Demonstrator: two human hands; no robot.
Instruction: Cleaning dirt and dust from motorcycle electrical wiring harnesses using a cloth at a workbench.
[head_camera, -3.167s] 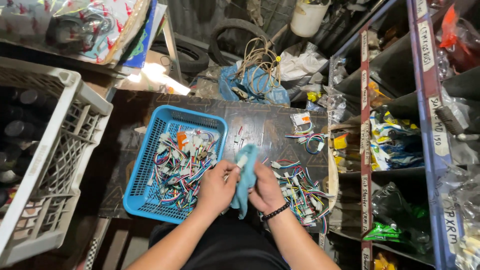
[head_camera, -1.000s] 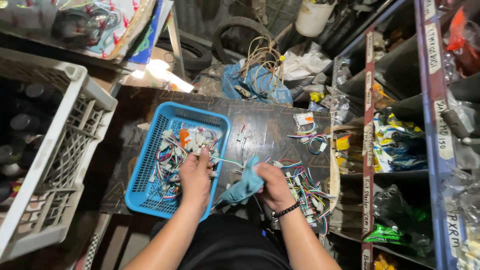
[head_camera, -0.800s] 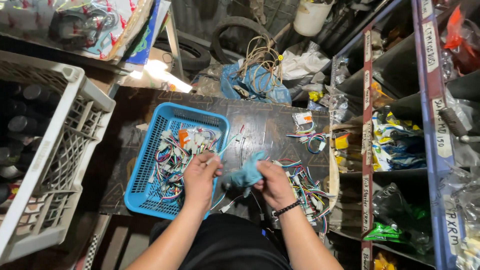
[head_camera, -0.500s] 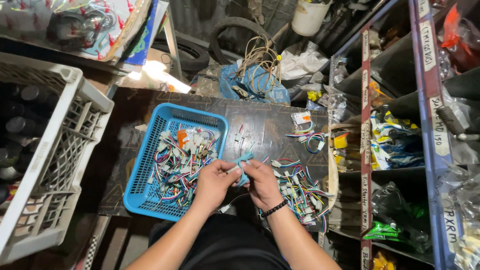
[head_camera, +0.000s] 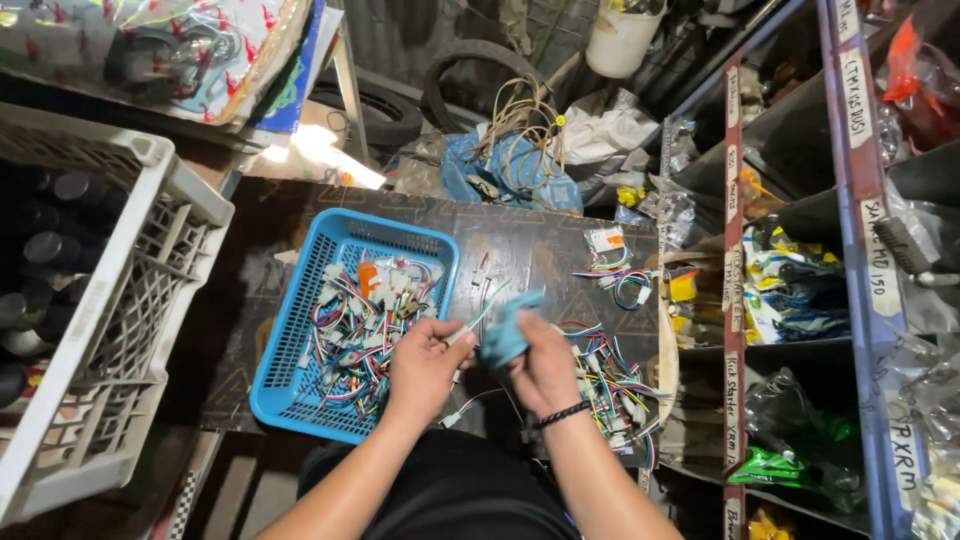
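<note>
Wiping is underway: right hand grips a blue cloth, left hand pinches one wire connector. Many lie in the blue basket, another pile on the bench.

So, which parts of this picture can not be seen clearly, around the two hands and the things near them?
Head view only:
- Left hand: it pinches a thin wire with a small white connector; the connector is too small to make out in detail.
- Right hand: its fingers are hidden by the crumpled blue cloth it grips.
- Blue plastic mesh basket: its floor is covered by coloured wire bundles.
- Grey plastic crate: cut off by the left edge.
</note>
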